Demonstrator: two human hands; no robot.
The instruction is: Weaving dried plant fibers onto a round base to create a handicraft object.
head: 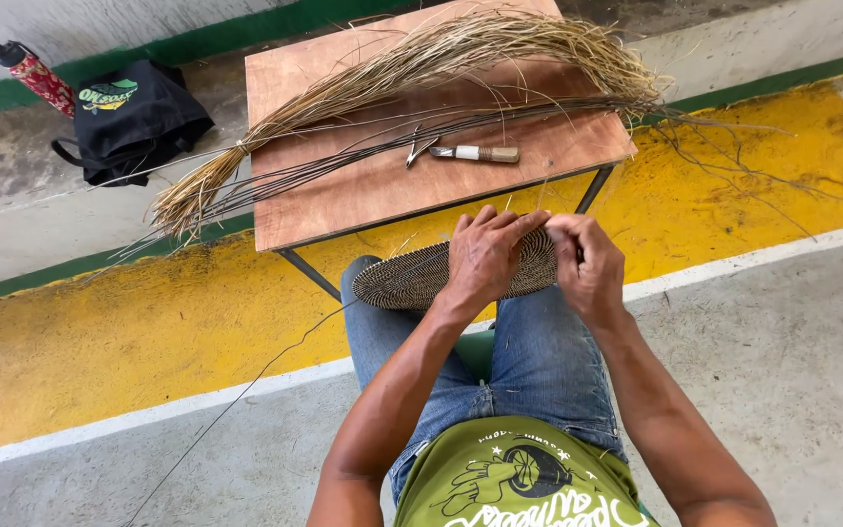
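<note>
Here, both forearms reached forward from the bottom of the frame, elbows bent, and met just below the centre over a flat coiled woven disc (412, 278) that lay across the person's jeans-clad knees. The left hand (485, 256) lay palm down on the disc's right part, knuckles up, fingers curled over the far rim, its grip closed on the weave. The right hand (587, 262) sat just beside it at the disc's right end, wrist cocked, fingertips bunched narrowly together at the rim; whether they pinched a strand could not be told. A long thin dark strand (246, 390) trailed from the disc toward the lower left over the concrete floor.

Above the hands, in the upper middle, stood a small brown wooden worktop (363, 195). On it lay a bundle of dried straw-coloured fibres (421, 63) overhanging both sides, some thin dark strips, and a knife with a pale wooden handle (475, 153). At the upper left, a black bag (134, 117) and a red patterned bottle (36, 73) rested on the floor.
</note>
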